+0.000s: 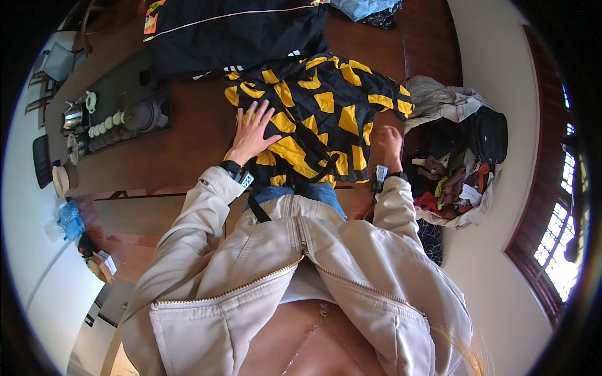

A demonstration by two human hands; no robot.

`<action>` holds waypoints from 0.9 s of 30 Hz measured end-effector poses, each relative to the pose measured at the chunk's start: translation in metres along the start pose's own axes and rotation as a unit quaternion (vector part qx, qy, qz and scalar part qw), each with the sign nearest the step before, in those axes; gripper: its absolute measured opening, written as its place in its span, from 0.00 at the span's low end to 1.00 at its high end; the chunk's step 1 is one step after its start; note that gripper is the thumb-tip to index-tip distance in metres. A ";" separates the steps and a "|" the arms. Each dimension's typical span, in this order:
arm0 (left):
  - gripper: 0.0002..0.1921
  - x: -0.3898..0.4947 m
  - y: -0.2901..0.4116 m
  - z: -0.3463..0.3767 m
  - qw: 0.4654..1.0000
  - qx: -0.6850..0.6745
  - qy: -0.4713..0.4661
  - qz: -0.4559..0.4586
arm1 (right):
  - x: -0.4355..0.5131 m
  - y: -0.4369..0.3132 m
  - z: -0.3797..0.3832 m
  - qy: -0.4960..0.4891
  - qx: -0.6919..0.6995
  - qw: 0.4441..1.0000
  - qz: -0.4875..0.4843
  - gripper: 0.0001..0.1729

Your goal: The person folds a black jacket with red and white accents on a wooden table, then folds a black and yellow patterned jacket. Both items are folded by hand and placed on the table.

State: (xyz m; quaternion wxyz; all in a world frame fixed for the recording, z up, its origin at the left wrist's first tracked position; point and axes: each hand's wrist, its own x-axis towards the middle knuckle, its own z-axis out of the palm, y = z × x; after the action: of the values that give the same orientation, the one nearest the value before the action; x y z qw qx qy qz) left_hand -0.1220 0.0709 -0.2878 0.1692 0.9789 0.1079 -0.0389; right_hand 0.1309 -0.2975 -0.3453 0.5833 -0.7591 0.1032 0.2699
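Observation:
A black garment with yellow patches lies spread and wrinkled on the brown wooden table, its near edge at the table's front. My left hand rests flat on the garment's left part, fingers apart, holding nothing. Just beyond the garment's right edge is my right hand, its fingers partly curled; whether it touches the cloth or the table cannot be told. One sleeve of the garment reaches right, beyond my right hand. Behind it lies a larger black cloth item with a thin pale line and small white marks.
At left a dark tea tray bears a teapot, several small cups and a metal kettle. On the right are a grey cloth, a black bag and a heap of mixed clothes. Blue denim lies at the far edge.

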 end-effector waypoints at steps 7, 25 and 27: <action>0.41 0.002 0.044 0.028 0.979 0.013 -0.181 0.091 | 0.106 0.025 -0.056 -0.077 0.730 0.620 0.277 0.23; 0.30 0.019 0.038 0.040 0.971 -0.131 -0.201 0.001 | -0.022 -0.148 0.054 0.001 -0.410 0.745 -0.526 0.28; 0.30 0.030 0.037 0.036 0.964 -0.187 -0.185 -0.026 | -0.057 -0.144 0.082 -0.152 -0.484 0.663 -0.551 0.36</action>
State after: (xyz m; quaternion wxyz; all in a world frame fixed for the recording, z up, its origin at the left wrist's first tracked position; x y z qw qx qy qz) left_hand -0.0857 0.0305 -0.3134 0.3656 0.9023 0.1050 -0.2028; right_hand 0.1278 -0.1866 -0.2095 0.1837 -0.8016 -0.5685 0.0228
